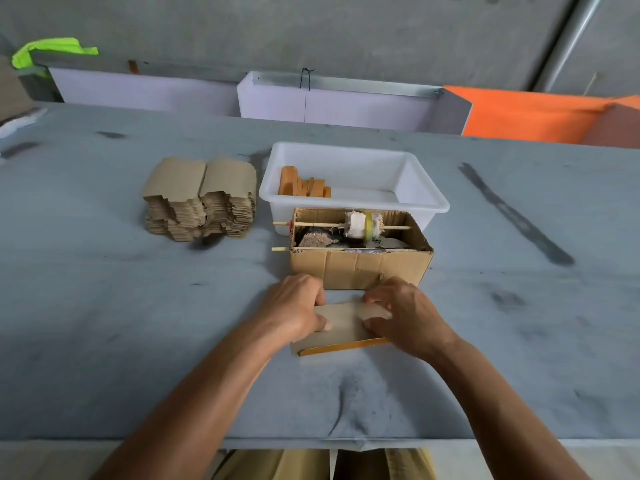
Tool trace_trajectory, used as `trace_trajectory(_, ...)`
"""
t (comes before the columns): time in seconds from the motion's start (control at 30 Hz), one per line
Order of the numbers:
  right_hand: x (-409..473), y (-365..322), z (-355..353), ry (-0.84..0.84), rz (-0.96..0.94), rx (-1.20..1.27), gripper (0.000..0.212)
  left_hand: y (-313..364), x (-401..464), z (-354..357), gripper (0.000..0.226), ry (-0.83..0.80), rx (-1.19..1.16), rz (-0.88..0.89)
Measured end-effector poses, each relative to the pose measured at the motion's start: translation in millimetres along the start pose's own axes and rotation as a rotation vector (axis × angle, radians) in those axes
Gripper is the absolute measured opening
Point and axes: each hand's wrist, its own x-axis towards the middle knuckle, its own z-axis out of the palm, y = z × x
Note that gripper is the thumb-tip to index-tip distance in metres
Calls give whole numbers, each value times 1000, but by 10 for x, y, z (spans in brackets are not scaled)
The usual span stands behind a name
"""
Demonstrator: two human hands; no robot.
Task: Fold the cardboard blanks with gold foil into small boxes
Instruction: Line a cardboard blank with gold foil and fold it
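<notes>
A cardboard blank (343,323) lies on the grey table just in front of me, brown side up, with a gold foil strip showing along its near edge. My left hand (294,306) grips its left end, fingers curled over the far edge and thumb on top. Its right end is held the same way by my right hand (405,313). A tall stack of unfolded blanks (201,199) stands at the back left. Several folded gold pieces (303,185) sit in a white plastic tub (426,188).
An open corrugated box (360,268) with a stick-mounted roller and scraps stands right behind my hands, touching the tub. White and orange panels (526,112) lean along the table's far edge. The table's near edge (311,441) is close to my body.
</notes>
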Motion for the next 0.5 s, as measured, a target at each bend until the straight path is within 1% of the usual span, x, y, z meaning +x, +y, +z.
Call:
trace_trajectory(0.13, 36, 36, 22, 21, -38, -51, 41, -3, 21, 20, 34, 16, -8, 8)
trace_trajectory(0.23, 66, 40, 37, 86, -53, -17, 27, -25, 50, -13, 41, 8, -63, -1)
trace_trajectory(0.3, 69, 45, 42, 139, -60, 8, 19, -57, 62, -2, 46, 30, -68, 8)
trace_trajectory(0.33, 63, 50, 44, 156, -63, 15, 17, -76, 63, 18, 43, 60, -61, 19)
trace_trajectory(0.43, 40, 69, 57, 191, -76, 37, 13, -120, 45, 78, 18, 184, -59, 56)
trace_trajectory(0.5, 29, 75, 66, 194, -87, 49, 13, -130, 46, 102, 11, 239, -79, 61)
